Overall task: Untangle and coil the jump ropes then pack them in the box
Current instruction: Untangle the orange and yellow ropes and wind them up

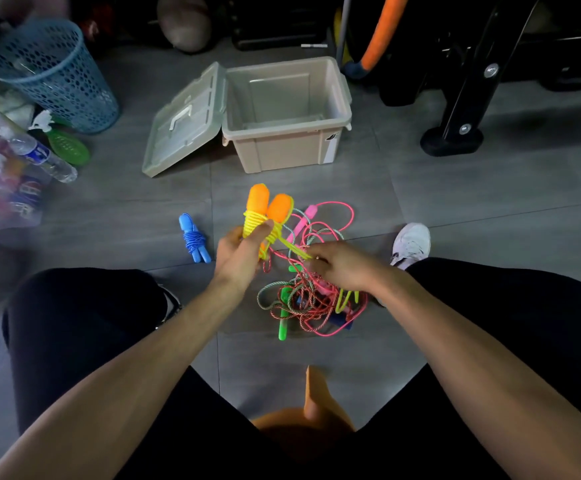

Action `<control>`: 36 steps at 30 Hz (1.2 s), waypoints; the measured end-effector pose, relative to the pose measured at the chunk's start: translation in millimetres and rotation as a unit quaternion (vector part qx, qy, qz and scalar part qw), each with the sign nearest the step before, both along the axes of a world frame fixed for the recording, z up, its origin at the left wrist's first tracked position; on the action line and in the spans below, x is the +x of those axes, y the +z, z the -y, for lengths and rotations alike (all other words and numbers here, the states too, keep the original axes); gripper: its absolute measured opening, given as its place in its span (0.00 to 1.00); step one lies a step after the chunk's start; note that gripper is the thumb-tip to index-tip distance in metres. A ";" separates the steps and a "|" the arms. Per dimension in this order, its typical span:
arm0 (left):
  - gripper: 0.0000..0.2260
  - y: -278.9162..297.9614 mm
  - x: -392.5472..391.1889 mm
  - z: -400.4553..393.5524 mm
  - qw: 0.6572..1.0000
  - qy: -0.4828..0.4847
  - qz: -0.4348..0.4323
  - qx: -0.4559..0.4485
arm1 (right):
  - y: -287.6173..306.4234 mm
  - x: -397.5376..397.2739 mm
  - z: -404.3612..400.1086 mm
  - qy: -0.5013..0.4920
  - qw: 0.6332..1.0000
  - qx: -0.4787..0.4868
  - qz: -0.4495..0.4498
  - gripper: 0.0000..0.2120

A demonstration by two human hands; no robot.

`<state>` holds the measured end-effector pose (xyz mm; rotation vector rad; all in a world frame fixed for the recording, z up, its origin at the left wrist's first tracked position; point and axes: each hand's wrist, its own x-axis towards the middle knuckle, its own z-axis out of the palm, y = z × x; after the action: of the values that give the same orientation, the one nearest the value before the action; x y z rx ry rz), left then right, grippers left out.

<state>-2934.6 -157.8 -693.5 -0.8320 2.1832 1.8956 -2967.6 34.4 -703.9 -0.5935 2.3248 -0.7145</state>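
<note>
Two orange handles (pixel 268 206) sit bunched in the left hand (pixel 239 254), thumb clamping the yellow rope (pixel 291 245) wound round them; right hand (pixel 339 263) fingers pinch its tail taut for winding. Nearby, the blue rope (pixel 194 242) lies coiled; the box (pixel 282 150) stands open, awaiting bundles.

Dim indoor light, dark vignetted corners, wide-angle bending, blurred left edge

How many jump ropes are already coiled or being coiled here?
2: a blue rope coiled on the floor, and a yellow rope with orange handles held by both hands. The tangled pile may hide others.
</note>
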 end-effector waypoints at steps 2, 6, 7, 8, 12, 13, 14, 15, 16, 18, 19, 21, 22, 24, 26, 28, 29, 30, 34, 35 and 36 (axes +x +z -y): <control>0.16 -8.1 -6.9 3.5 0.998 0.020 0.018 -0.062 | 1.1 5.4 12.6 0.030 0.999 0.020 -0.022 0.13; 0.20 -19.9 -16.8 11.8 0.960 -0.013 0.018 -0.279 | 4.8 13.1 20.0 0.067 0.988 0.106 -0.093 0.04; 0.21 -21.3 -17.7 15.3 0.936 -0.029 0.022 -0.350 | 6.7 13.9 18.6 0.072 0.985 0.116 -0.104 0.04; 0.23 -22.8 -17.8 19.3 0.911 -0.050 0.027 -0.409 | 9.2 14.0 16.6 0.075 0.984 0.119 -0.111 0.04; 0.19 -33.9 -13.3 34.7 0.816 -0.179 0.028 -0.549 | 29.2 7.7 8.1 0.038 0.984 0.073 -0.156 0.05; 0.18 -36.7 -11.0 35.2 0.796 -0.210 0.028 -0.567 | 34.2 5.4 6.1 0.024 0.985 0.050 -0.162 0.06; 0.19 -39.1 -9.0 34.2 0.780 -0.240 0.029 -0.577 | 39.0 3.6 4.2 0.016 0.986 0.031 -0.162 0.06; 0.20 -41.1 -7.6 32.2 0.767 -0.272 0.030 -0.581 | 43.0 2.2 2.9 0.011 0.986 0.020 -0.163 0.07; 0.21 -42.6 -6.9 29.8 0.754 -0.305 0.028 -0.582 | 45.9 0.5 0.8 0.008 0.986 0.014 -0.168 0.08; 0.23 -43.0 -6.4 25.8 0.733 -0.363 0.023 -0.575 | 47.8 -3.9 -4.7 -0.002 0.981 0.018 -0.192 0.09; 0.23 -42.2 -6.1 24.9 0.731 -0.381 0.025 -0.566 | 47.6 -6.5 -7.9 -0.008 0.978 0.025 -0.207 0.10; 0.23 -40.6 -4.5 23.5 0.740 -0.402 0.034 -0.538 | 47.0 -11.7 -13.6 -0.025 0.971 0.035 -0.237 0.11; 0.21 -39.9 -3.2 22.4 0.744 -0.411 0.036 -0.525 | 47.2 -13.3 -15.1 -0.036 0.968 0.035 -0.247 0.11; 0.18 -38.4 -0.5 19.1 0.742 -0.432 0.020 -0.512 | 48.0 -13.3 -14.0 -0.055 0.965 0.026 -0.256 0.12; 0.19 -36.6 3.0 14.6 0.721 -0.467 -0.019 -0.511 | 48.8 -10.9 -8.4 -0.049 0.964 0.007 -0.259 0.12; 0.20 -36.1 7.5 8.2 0.687 -0.506 -0.061 -0.518 | 51.0 -7.5 -1.4 -0.020 0.967 -0.013 -0.255 0.13; 0.21 -36.3 10.0 4.8 0.674 -0.516 -0.077 -0.523 | 51.8 -5.7 1.8 -0.002 0.966 -0.018 -0.258 0.13; 0.21 -36.8 12.0 1.8 0.664 -0.520 -0.089 -0.531 | 52.7 -4.1 4.1 0.011 0.963 -0.020 -0.267 0.13; 0.19 -37.4 17.6 -5.8 0.643 -0.513 -0.132 -0.552 | 50.6 -11.4 -0.2 -0.012 0.952 -0.020 -0.307 0.12; 0.20 -35.8 18.6 -5.8 0.644 -0.511 -0.151 -0.549 | 47.5 -17.5 -4.8 -0.025 0.951 -0.014 -0.307 0.12; 0.21 -33.1 19.4 -4.5 0.644 -0.507 -0.175 -0.545 | 43.1 -24.6 -11.0 -0.039 0.953 -0.003 -0.300 0.12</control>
<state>-2915.2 -153.3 -726.6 0.7864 2.8651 0.0749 -2992.1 45.4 -660.8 -0.8121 2.9185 -0.6380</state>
